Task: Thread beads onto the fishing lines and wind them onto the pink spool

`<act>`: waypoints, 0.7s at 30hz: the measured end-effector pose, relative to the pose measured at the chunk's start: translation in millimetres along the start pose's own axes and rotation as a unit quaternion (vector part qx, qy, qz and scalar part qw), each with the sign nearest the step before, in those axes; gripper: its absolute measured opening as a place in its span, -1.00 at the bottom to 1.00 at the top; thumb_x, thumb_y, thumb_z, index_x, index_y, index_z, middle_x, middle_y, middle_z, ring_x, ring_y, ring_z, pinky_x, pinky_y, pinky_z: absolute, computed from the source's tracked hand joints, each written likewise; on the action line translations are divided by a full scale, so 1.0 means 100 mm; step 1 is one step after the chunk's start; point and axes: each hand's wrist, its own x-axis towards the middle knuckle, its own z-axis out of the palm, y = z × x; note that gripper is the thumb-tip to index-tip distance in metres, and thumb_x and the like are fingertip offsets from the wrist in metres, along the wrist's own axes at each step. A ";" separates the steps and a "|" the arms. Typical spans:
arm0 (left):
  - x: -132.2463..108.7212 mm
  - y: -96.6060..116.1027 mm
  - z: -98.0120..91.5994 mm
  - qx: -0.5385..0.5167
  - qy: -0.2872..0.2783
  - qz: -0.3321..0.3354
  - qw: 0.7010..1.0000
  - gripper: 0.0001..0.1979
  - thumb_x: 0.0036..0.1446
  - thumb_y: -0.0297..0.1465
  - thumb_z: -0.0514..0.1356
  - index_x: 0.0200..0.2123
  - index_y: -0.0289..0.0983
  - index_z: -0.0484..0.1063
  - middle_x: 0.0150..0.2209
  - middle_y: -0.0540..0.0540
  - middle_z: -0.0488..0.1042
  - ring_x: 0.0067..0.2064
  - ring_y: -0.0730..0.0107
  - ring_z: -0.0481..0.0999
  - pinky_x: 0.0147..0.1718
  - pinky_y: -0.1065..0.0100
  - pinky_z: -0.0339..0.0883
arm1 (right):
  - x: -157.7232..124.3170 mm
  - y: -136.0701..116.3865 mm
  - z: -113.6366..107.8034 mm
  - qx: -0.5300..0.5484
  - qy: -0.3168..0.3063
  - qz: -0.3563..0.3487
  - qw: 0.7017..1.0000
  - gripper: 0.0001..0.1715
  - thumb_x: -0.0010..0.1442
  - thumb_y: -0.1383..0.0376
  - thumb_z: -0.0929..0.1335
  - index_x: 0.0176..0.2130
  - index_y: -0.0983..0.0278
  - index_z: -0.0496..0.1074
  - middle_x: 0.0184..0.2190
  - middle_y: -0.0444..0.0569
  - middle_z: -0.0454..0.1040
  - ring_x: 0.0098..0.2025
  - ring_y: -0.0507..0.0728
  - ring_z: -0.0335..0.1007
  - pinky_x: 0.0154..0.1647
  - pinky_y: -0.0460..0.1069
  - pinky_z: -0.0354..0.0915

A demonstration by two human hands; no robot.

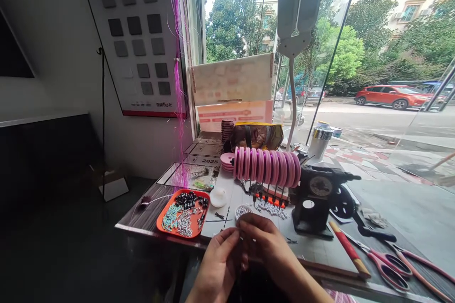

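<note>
My left hand (pixel 221 258) and my right hand (pixel 265 241) meet at the table's front edge, thumbs and fingers pinched together. Whatever is between the fingertips is too small to make out. Just beyond my right fingers sits a small round dish (pixel 243 210) of silvery beads, partly covered by that hand. To the left lies an orange tray (pixel 160 220) with black, teal and silver small parts in separate heaps. A white round lid (pixel 218 197) rests beside the tray. Behind the dish, loose pale beads (pixel 275 209) lie near a row of pink spools (pixel 266 165).
The spools sit on a black hand-cranked winder (pixel 313 203). At right are a red-and-yellow stick (pixel 350 248), pink-handled scissors (pixel 389 265) and long-handled pliers (pixel 423 265). Purple threads (pixel 178 85) hang at the left. A metallic roll (pixel 322 139) stands by the window.
</note>
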 end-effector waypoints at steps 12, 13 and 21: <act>0.19 -0.04 -0.07 0.215 0.036 0.142 0.966 -0.65 -0.28 -0.21 0.32 -0.44 -0.33 0.40 -0.58 -0.02 0.42 -0.51 0.44 0.39 -0.45 0.43 0.27 | 0.14 -0.24 -0.19 -0.323 0.247 -0.231 0.884 -0.54 -0.05 0.06 0.30 -0.27 0.38 0.39 -0.73 -0.22 0.19 -0.65 -0.02 0.07 -0.59 -0.10 0.03; 0.20 -0.05 -0.07 0.265 0.042 0.174 0.948 -0.65 -0.23 -0.21 0.30 -0.38 -0.32 0.39 -0.54 -0.05 0.44 -0.45 0.39 0.42 -0.38 0.40 0.28 | 0.17 -0.25 -0.19 -0.346 0.248 -0.233 0.874 -0.54 -0.02 0.07 0.28 -0.25 0.38 0.39 -0.74 -0.22 0.19 -0.65 -0.01 0.09 -0.58 -0.09 0.03; 0.16 0.06 0.03 0.509 0.104 0.357 0.776 -0.72 -0.02 -0.26 0.12 -0.24 -0.27 0.37 -0.40 -0.14 0.44 -0.42 0.29 0.42 -0.44 0.34 0.28 | 0.37 -0.26 -0.08 -0.224 0.218 -0.232 0.921 -0.65 -0.09 0.08 0.31 -0.48 0.34 0.34 -0.80 -0.28 0.06 -0.72 -0.06 -0.06 -0.68 -0.12 -0.11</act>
